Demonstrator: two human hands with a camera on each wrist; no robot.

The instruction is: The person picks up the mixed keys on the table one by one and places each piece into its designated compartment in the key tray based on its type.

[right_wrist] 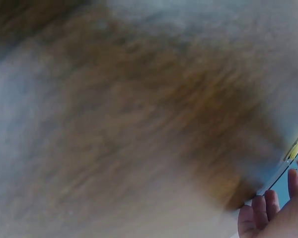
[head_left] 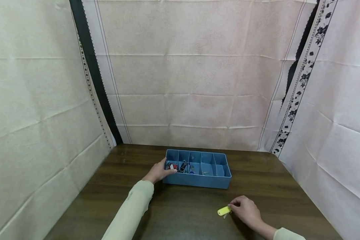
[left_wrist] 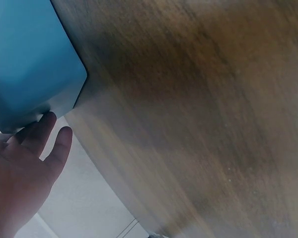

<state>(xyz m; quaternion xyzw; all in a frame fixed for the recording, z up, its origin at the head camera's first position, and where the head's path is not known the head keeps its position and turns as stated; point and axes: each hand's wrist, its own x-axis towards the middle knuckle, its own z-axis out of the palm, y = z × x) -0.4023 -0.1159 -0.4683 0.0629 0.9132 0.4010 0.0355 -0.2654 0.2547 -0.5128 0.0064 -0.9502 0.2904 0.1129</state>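
A blue divided box point(head_left: 198, 181) stands toward the back of the wooden table. My left hand point(head_left: 159, 171) grips its left end, thumb at the front rim. In the left wrist view, the fingers of the left hand point(left_wrist: 27, 163) lie against the box's end wall point(left_wrist: 54, 99). Over the table, in front of the box and to its right, my right hand point(head_left: 245, 210) pinches a yellow key tag point(head_left: 223, 211); a small metal piece hangs below it. The right wrist view is mostly blurred, with the right hand point(right_wrist: 273, 213) at its lower right corner.
Inside the box, the left compartment has red and white items point(head_left: 171, 166), and beside it lies a black item point(head_left: 183, 166). A small blue item point(head_left: 191, 169) sits in the middle compartment. Cloth curtains point(head_left: 198, 83) enclose the wooden table point(head_left: 180, 213) at the back and sides.
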